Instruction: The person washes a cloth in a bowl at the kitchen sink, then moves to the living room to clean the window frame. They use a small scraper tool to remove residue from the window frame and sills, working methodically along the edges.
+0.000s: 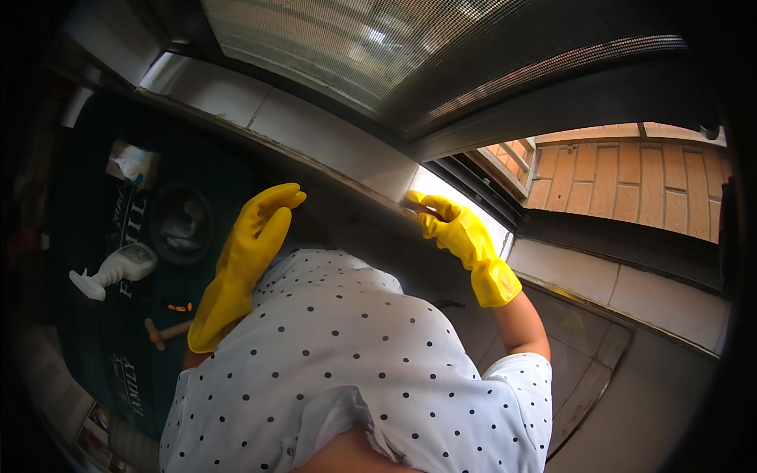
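My left hand (254, 240) wears a long yellow rubber glove. Its fingers are stretched out together with the thumb a little apart, and it hangs empty beside my body. My right hand (461, 235), in a matching glove, reaches to the white tiled sill (339, 142) near the corner of the window track (482, 185). Its fingers bend around a small dark thing, mostly hidden, that I cannot make out. To the left, on a dark green mat (87, 315), are a white spray bottle (126, 266) lying on its side and a dark round bowl (181, 224) holding something pale.
A wooden-handled tool (164, 331) lies on the mat, near a small crumpled package (132, 164). Ahead stands a dark-framed mesh screen (315, 47). Through the opening at right, orange-brown floor tiles (607, 185) show outside. Grey tiles (568, 339) cover the floor at right.
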Tool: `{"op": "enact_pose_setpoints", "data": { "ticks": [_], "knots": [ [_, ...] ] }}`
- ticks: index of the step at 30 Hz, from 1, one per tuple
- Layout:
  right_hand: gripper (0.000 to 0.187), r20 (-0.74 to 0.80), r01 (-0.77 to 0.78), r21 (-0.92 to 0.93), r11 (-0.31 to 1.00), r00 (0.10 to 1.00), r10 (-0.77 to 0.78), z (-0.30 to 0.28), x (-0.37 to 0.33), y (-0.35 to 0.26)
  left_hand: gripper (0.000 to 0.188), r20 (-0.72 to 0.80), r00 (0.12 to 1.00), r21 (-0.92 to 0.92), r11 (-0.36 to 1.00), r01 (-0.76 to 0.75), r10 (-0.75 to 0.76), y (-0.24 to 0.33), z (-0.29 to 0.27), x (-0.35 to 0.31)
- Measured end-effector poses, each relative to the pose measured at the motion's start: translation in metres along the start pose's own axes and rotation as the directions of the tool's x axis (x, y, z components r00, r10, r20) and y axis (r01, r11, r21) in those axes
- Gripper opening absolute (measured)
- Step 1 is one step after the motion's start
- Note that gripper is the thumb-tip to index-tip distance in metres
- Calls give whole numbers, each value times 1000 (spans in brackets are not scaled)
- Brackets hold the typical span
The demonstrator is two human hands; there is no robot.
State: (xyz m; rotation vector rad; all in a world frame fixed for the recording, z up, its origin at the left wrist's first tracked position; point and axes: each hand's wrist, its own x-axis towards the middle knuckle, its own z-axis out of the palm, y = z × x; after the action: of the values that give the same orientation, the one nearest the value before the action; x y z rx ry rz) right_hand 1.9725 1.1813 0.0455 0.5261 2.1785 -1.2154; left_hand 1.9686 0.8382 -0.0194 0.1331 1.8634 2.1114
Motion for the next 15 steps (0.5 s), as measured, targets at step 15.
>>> {"op": "enact_pose_setpoints", "data": {
  "ticks": [15],
  "knots": [
    [42, 27, 41, -73, 996, 999, -39, 13, 11, -7, 36, -45, 999, 0, 1000, -2, 2, -3, 2, -10]
  ]
}}
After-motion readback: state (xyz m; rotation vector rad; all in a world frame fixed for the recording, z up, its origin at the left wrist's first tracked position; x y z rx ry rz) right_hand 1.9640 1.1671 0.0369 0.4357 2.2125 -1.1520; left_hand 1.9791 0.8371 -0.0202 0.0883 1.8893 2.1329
